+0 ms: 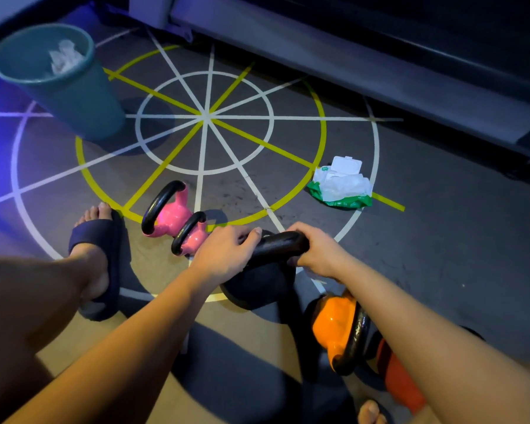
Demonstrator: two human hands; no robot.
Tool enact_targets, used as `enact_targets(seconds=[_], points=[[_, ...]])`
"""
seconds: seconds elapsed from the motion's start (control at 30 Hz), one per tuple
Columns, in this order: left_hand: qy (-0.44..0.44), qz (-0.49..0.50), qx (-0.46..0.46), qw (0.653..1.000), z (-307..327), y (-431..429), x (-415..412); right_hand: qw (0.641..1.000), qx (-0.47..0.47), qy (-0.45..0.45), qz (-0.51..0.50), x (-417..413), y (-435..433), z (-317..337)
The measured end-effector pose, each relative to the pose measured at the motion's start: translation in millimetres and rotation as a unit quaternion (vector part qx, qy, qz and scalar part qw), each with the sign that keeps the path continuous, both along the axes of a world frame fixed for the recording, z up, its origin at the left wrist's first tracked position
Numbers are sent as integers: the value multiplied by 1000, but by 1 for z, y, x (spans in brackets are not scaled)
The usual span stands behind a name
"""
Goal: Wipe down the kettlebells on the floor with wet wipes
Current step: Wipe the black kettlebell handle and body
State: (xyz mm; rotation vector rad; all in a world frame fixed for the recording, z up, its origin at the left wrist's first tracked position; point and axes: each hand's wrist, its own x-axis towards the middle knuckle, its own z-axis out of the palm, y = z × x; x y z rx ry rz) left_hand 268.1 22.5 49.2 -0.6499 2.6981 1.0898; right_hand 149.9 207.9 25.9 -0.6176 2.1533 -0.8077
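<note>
Hands curl round the black handle (pixel 277 243) of the dark kettlebell (pixel 257 290), left hand (pixel 227 252) at one end and right hand (pixel 320 255) at the other, as it stands on the floor (pixel 441 240). Pink kettlebells (pixel 172 216) sit just left of it, and an orange kettlebell (pixel 334 325) sits near the right forearm. The wipes pack (pixel 340 186) lies well apart, its lid open.

Print on the wipes pack (pixel 340 191) is illegible.

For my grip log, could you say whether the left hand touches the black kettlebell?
Touching: head view shows the left hand curled over the black kettlebell handle.
</note>
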Motion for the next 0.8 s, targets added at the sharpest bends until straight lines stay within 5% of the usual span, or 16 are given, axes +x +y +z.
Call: enact_targets(seconds=[0.2, 0.5, 0.63, 0.8], points=[[-3, 1, -14, 1000, -4, 0, 0, 982, 102, 13, 158, -14, 8, 20], [-3, 4, 1, 1000, -6, -1, 0, 947, 210, -29, 243, -33, 2, 25], [1, -5, -10, 1000, -7, -2, 0, 983, 98, 37, 148, -30, 9, 1], [9, -10, -31, 999, -6, -1, 0, 998, -35, -12, -55, -12, 18, -34]])
